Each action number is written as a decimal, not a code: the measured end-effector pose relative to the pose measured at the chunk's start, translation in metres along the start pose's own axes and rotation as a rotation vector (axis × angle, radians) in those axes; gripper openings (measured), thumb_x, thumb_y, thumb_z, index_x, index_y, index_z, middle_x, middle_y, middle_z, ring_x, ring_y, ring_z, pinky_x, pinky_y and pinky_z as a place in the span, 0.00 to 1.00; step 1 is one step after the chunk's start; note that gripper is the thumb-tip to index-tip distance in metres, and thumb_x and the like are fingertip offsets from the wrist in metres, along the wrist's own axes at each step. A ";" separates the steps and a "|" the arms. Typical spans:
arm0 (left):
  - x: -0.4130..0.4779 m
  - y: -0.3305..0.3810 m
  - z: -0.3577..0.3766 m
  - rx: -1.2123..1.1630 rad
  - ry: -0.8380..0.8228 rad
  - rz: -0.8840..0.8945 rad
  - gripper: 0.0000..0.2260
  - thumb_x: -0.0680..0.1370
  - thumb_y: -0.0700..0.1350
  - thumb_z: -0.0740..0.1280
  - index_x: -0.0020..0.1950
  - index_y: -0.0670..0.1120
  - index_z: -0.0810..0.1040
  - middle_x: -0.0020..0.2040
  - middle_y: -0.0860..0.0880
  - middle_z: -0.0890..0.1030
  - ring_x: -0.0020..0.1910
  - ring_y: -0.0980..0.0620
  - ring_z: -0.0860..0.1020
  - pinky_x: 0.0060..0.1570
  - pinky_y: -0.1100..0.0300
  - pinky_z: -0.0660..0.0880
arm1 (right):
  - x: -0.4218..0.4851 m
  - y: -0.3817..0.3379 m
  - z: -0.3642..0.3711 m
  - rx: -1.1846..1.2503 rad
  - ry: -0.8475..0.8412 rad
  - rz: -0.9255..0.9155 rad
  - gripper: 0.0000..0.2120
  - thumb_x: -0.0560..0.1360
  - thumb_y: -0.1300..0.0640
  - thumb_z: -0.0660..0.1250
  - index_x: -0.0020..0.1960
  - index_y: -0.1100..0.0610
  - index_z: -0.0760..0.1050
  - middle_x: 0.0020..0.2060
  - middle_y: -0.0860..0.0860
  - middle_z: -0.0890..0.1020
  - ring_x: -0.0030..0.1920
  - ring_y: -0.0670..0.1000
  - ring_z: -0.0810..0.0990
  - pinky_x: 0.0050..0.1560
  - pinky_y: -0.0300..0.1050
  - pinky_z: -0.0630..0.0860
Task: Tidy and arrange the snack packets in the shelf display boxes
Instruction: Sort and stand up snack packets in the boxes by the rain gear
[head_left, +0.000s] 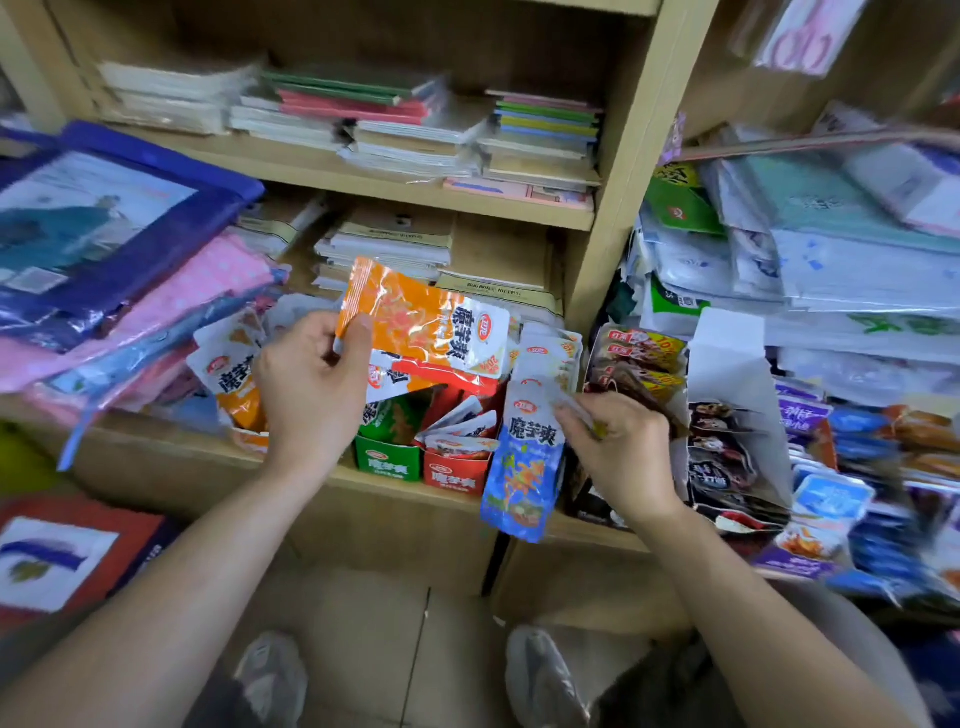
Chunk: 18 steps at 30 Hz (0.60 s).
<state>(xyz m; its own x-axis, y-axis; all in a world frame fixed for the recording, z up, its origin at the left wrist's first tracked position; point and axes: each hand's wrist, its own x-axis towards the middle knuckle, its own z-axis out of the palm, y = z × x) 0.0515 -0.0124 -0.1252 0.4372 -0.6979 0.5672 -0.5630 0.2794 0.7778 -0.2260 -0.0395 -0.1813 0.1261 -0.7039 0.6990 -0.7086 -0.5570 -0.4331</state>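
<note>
Sorting step: left hand (311, 384) pinches orange packet (415, 322), right hand (618, 441) fingers curled on blue packet (524, 467); next, probably, slot each into matching display boxes (387, 462).

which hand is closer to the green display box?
Left. The left hand, pinching an orange packet, sits just up-left of the green display box; the right hand holds a blue packet beyond the red box.
</note>
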 end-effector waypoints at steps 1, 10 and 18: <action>0.000 -0.002 -0.002 -0.009 0.000 -0.003 0.11 0.82 0.46 0.67 0.40 0.47 0.77 0.28 0.57 0.73 0.27 0.60 0.72 0.28 0.67 0.62 | -0.002 0.000 0.001 0.004 -0.043 0.003 0.10 0.76 0.59 0.73 0.38 0.62 0.80 0.29 0.51 0.75 0.32 0.47 0.70 0.34 0.36 0.67; 0.005 -0.013 -0.010 -0.062 0.009 -0.077 0.12 0.81 0.46 0.68 0.39 0.44 0.78 0.27 0.54 0.72 0.25 0.58 0.69 0.27 0.64 0.61 | 0.026 0.005 -0.007 -0.174 0.257 0.183 0.05 0.78 0.61 0.70 0.44 0.59 0.82 0.30 0.49 0.77 0.33 0.49 0.72 0.35 0.40 0.63; 0.006 -0.023 -0.011 -0.104 0.000 -0.111 0.12 0.81 0.48 0.68 0.41 0.43 0.79 0.29 0.49 0.75 0.25 0.58 0.68 0.28 0.60 0.63 | 0.059 0.006 -0.026 -0.142 0.245 0.403 0.21 0.77 0.55 0.68 0.31 0.61 0.65 0.23 0.51 0.60 0.27 0.52 0.58 0.31 0.47 0.54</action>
<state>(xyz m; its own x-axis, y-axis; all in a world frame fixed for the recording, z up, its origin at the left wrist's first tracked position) 0.0749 -0.0158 -0.1369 0.4927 -0.7282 0.4765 -0.4356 0.2677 0.8594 -0.2407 -0.0726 -0.1278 -0.3326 -0.7173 0.6123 -0.7574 -0.1836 -0.6266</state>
